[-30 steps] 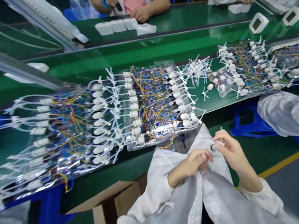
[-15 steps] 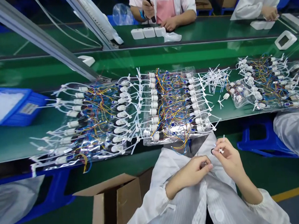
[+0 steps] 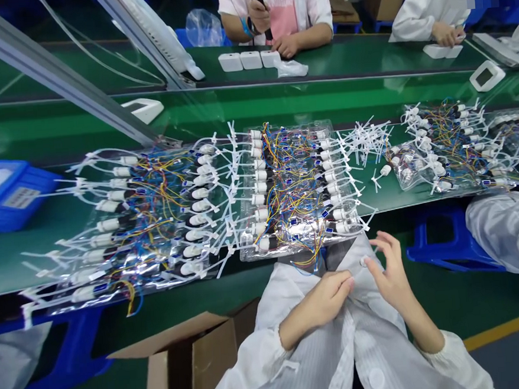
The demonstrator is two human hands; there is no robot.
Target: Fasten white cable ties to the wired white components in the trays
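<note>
Currently | round piece (image 3: 362, 262) at right hand (image 3: 392, 273) thumb tip | fingers spread | left hand (image 3: 323, 298) curled, grip unclear

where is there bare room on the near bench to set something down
In front of the blue bin, left of the left bundle; a smaller patch lies in front of the tie pile, between the middle bundle and small bag. Crowded where white ties overlap between the left bundle and middle bundle.
</note>
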